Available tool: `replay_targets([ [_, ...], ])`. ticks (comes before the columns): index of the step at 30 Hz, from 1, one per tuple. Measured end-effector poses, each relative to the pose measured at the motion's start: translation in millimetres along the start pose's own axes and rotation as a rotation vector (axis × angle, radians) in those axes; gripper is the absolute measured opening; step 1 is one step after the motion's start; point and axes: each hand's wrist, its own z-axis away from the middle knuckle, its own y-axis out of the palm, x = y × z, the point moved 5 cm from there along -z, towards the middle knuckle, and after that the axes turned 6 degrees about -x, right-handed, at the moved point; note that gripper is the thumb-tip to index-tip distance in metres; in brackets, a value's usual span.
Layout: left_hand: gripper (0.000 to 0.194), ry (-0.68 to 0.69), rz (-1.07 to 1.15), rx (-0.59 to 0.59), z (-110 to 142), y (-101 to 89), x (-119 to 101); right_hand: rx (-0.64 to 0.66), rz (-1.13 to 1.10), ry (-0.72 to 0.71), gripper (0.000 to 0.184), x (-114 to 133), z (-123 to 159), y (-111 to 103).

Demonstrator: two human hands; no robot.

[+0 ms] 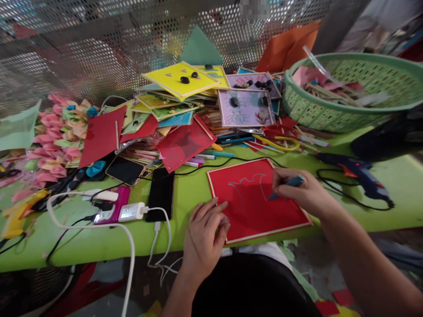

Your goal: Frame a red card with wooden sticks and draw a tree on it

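A red card (246,215) with thin pale strips along its edges lies in front of me. Its surface bears a faint grey-blue outline with a wavy top and two long sides. In my right hand (291,189) is a dark blue marker (294,181), its tip at the lower end of the outline's right side. My left hand (208,224) rests over the card's left edge, fingers loosely bent and apart, with no object visible in them.
Framed cards with black pebbles (185,79) pile up at the back, scissors (274,140) and markers before them. A green basket (350,110) stands at back right. Right lies a glue gun (358,174); left, a black phone (161,193), a power strip (114,204) and cables.
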Motion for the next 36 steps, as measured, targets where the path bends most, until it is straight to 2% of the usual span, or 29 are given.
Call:
replay_targets([
  [10,0.011,-0.015,-0.001,0.016,-0.4,-0.7,-1.0,0.022,0.036,-0.003,0.010,5.0,11.0,-1.4],
  [21,0.010,-0.028,0.005,0.021,0.5,-0.5,-0.9,0.020,0.030,0.008,0.010,-2.5,19.7,-4.3],
  [24,0.010,-0.030,0.007,0.023,0.3,-0.4,-1.2,-0.054,-0.029,-0.028,0.014,-0.3,24.9,-10.0],
  [27,0.011,-0.032,0.006,0.020,0.7,-0.1,-0.7,-0.233,-0.130,-0.051,0.013,0.7,35.0,-21.6],
  [32,0.012,-0.019,0.023,0.019,2.3,0.9,0.1,-0.471,-0.233,0.023,0.021,-3.5,59.8,-26.8],
  [36,0.013,-0.028,0.037,0.025,4.5,0.5,-1.1,-0.454,-0.245,0.142,0.021,-2.1,80.6,-5.4],
])
